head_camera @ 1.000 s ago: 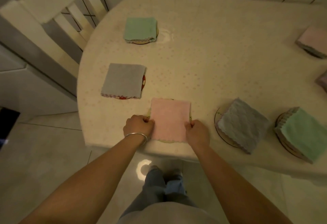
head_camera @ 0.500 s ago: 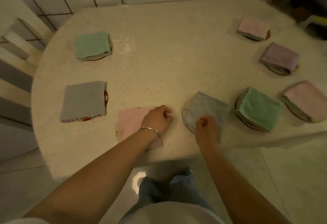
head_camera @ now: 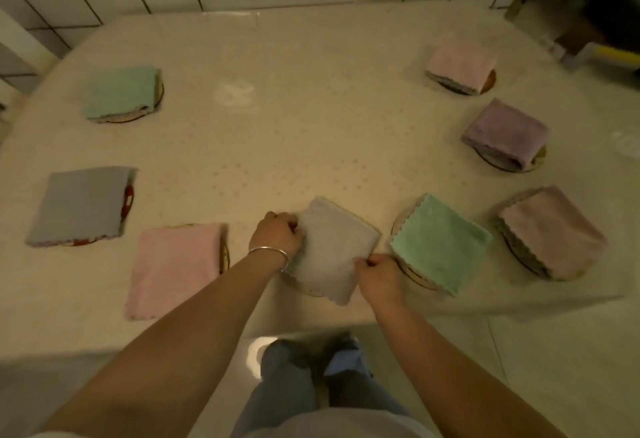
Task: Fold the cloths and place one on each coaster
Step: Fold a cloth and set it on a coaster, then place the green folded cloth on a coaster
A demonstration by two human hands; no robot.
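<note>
Folded grey cloth (head_camera: 332, 247) lies on a coaster (head_camera: 306, 287) at the near surface edge; left hand (head_camera: 275, 238) and right hand (head_camera: 379, 280) pinch opposite edges. Likely soft, light, floppy; grip corners.

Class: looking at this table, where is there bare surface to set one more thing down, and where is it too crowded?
Free: the table's middle, between the green cloth at far left and the pink cloth at far right. Crowded: the near edge, where both hands grip the grey cloth among its neighbours.

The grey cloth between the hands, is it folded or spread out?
Folded: the grey cloth is a small thick square on its coaster, both hands pinching its edges.
</note>
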